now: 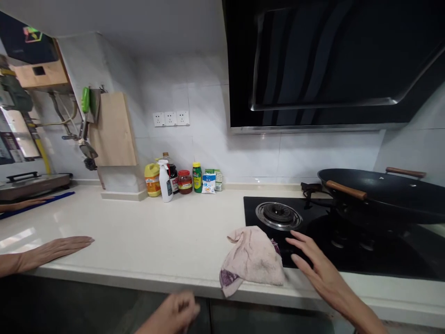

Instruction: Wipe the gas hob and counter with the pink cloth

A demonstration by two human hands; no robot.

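Observation:
A pale pink cloth point(255, 257) with purple patches lies crumpled on the counter. It partly covers the corner of the black gas stove point(313, 250), and one end hangs over the counter's front edge. Just right of the cloth, my right hand point(318, 271) hovers over the stove's front edge with fingers spread, holding nothing. My left hand point(174, 313) is low in front of the counter, left of the cloth and apart from it. Its fingers are loosely curled in and slightly blurred, and no object shows in them.
Another person's hand point(57, 250) lies flat on the counter point(156, 241) at left. A large wok point(378, 190) sits on the right burner, under the range hood point(323, 60). A white spray bottle point(165, 181) and several condiments stand by the wall. An electric pan point(33, 183) is far left.

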